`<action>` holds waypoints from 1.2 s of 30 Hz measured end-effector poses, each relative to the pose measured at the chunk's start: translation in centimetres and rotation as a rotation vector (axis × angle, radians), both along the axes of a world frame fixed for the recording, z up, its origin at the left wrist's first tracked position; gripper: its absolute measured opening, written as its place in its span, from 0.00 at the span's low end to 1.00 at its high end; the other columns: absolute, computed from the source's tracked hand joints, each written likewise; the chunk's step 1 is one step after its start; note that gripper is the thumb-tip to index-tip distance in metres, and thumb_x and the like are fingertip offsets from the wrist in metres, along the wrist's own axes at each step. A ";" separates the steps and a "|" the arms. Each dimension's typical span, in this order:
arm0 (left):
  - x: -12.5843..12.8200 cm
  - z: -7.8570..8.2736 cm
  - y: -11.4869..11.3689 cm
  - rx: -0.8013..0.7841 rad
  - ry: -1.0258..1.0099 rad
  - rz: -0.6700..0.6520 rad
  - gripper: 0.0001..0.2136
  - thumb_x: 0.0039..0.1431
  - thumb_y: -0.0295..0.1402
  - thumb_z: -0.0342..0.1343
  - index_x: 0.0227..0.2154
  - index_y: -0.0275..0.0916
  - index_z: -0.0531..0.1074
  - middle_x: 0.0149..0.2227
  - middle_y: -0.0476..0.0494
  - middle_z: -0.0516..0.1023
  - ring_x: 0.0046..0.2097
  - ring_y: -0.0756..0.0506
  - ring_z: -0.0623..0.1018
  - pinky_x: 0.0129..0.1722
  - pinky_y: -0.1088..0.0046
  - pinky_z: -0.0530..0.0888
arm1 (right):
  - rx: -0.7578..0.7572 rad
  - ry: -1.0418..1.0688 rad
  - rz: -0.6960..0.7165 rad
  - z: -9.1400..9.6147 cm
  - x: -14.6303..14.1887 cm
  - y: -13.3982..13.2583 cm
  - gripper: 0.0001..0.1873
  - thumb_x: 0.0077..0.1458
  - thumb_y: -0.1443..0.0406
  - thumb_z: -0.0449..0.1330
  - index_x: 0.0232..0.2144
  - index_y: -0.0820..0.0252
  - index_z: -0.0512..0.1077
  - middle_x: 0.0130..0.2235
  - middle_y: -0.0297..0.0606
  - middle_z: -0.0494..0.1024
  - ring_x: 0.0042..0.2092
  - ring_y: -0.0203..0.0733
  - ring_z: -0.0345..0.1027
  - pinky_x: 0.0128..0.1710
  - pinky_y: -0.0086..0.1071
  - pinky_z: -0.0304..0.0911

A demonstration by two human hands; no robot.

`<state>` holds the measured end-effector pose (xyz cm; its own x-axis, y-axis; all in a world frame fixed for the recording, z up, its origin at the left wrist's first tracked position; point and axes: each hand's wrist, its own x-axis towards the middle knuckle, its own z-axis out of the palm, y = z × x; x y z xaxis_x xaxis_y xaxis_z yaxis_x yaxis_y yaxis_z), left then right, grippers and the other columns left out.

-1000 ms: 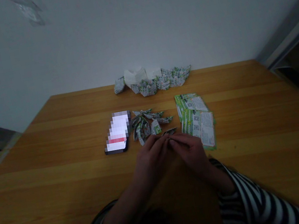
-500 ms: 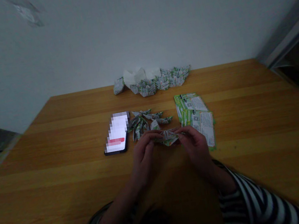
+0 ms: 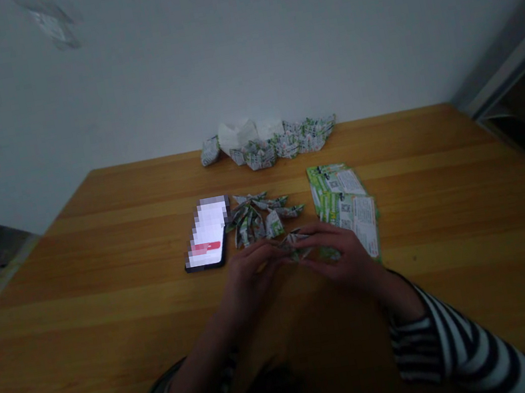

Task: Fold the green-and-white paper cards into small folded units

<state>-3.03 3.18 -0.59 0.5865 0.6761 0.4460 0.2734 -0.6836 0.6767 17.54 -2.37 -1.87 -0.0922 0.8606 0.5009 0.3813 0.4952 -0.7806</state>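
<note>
Left hand and right hand both grasp the folded paper (less showing than before).

I count one table, one phone, and two hands, a left hand and a right hand, with one folded paper piece between them. There are at least two green printed sheets, roughly seven small paper folds, and a bunched row of paper folds too tight to count.
</note>
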 end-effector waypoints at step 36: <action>2.4 0.3 -1.0 -1.060 -0.282 0.092 0.14 0.54 0.42 0.60 0.33 0.34 0.77 0.26 0.44 0.81 0.28 0.46 0.81 0.32 0.70 0.78 | -0.390 0.615 -0.244 -0.2 -3.0 -0.9 0.09 0.56 0.64 0.60 0.41 0.56 0.71 0.34 0.34 0.80 0.26 0.36 0.73 0.27 0.30 0.71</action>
